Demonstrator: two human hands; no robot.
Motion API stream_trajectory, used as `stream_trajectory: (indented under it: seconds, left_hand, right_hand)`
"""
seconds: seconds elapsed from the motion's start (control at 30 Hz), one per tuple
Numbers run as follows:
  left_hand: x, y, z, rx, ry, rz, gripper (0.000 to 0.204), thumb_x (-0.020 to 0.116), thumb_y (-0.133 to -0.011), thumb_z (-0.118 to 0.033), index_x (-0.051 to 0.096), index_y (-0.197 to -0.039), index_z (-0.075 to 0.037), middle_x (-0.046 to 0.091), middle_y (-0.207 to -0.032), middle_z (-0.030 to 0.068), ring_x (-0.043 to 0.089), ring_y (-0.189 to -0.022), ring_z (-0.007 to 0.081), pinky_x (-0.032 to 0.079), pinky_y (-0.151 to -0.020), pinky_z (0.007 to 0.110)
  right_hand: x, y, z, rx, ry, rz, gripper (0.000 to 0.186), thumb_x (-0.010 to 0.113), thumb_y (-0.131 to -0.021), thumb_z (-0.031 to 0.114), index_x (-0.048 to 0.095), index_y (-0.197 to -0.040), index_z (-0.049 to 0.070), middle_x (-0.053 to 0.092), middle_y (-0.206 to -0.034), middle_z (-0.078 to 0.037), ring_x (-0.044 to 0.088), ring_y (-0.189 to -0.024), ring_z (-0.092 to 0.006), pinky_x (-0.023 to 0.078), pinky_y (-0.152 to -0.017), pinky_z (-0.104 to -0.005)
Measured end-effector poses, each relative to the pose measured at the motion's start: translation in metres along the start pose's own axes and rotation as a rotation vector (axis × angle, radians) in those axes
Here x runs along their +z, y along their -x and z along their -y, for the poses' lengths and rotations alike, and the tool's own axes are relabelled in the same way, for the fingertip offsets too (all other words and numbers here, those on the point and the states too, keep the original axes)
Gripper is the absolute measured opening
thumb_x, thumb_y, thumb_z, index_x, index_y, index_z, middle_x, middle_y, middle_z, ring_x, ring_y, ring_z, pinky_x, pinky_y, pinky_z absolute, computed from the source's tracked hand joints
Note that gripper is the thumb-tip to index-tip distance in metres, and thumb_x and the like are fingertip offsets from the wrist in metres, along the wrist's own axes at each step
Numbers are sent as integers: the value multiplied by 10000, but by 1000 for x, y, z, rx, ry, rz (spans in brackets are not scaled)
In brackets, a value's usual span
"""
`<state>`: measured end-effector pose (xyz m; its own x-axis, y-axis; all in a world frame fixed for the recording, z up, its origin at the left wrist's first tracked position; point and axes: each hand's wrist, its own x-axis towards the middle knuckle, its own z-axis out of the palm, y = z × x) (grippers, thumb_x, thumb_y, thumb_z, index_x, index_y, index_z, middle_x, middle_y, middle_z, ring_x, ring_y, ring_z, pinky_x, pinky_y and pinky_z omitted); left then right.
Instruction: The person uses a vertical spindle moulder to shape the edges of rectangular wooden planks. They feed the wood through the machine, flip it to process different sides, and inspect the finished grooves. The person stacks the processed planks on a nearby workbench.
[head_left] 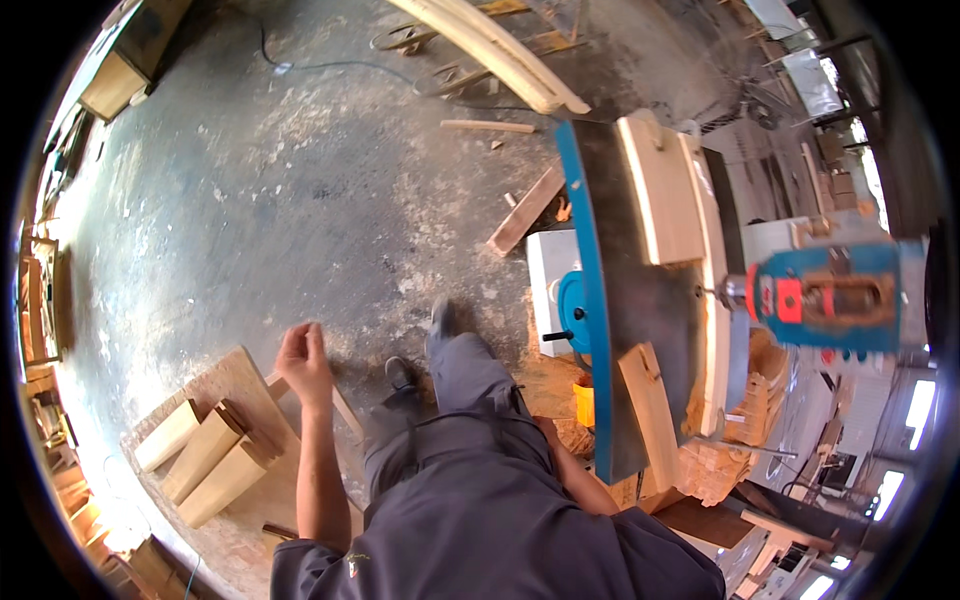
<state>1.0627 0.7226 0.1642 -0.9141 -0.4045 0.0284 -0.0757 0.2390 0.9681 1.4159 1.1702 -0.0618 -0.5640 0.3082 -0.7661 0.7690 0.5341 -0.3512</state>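
My left hand is raised over the floor at my left side, its fingers curled in toward the thumb. Nothing shows in it. Beneath and beside it is a low wooden board carrying several cut wood blocks. By my right hip is my right hand, its fingers mostly hidden beside my body. To my right stands a blue-edged machine table. A wide wood piece and a curved wood piece lie on it, against a long wooden fence. A blue drilling head with a chuck faces the fence.
A blue handwheel sticks out under the table edge, near a yellow container. A plank and a thin strip lie on the floor. Long boards rest on a trolley ahead. A dark hose crosses the floor.
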Motion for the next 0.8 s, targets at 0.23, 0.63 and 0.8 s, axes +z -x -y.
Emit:
stream_trajectory:
  seconds: [0.23,0.63,0.8]
  left_hand:
    - [44,-64,61,-185,-301,46,272,608,-829,85,755,-1036,-13,361,-683,-88,332,-625,37,255,-558,250]
    - [105,-214,62,-527,-417,235,325,654,-839,23,747,-1150,27,664,-772,-3,596,-664,79,480,-611,241]
    - [164,-316,65,-264,-533,515,318,564,-834,2,784,-1056,-54,764,-835,77,727,-718,170,581,-687,312]
  right_hand:
    - [-30,-72,84,25,61,63,344,661,-908,400,842,-1039,139,784,-998,-194,764,-956,-385,593,-829,-473]
    - [-90,-232,282,357,-101,25,362,672,-877,395,824,-988,87,785,-982,-195,758,-987,-395,593,-872,-474]
    - [-67,-318,323,328,-253,-217,264,693,-862,322,823,-939,106,789,-929,-161,768,-930,-362,596,-841,-448]
